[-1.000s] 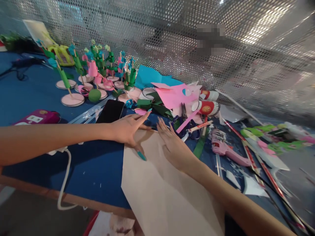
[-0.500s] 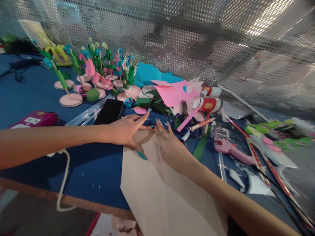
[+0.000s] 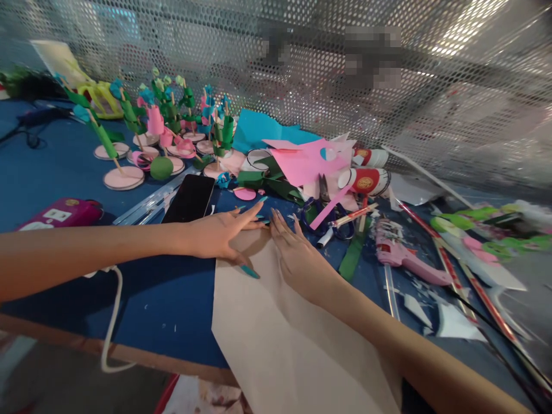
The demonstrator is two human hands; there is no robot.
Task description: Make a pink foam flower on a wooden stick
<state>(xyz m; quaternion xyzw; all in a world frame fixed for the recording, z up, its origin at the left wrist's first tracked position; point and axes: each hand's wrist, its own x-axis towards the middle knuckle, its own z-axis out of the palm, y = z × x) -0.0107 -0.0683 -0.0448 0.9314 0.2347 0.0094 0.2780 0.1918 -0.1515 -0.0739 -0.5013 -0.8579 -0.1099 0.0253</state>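
Just 1 sheet (image 3: 276, 351); L hand (image 3: 219, 233), R hand (image 3: 299, 261) atop

Silvery perforated screen (image 3: 207, 46) behind blue-topped table (image 3: 164, 313); light streak (image 3: 468, 26) upper right; dim floor (image 3: 86, 382).

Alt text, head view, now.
A person's left hand and right hand rest at the far end of a beige sheet on a blue table. Paper flowers and a smartphone sit left; scissors and a pink glue gun, right.

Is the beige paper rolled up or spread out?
Spread out: the beige paper extends broadly beneath the left hand and right hand.
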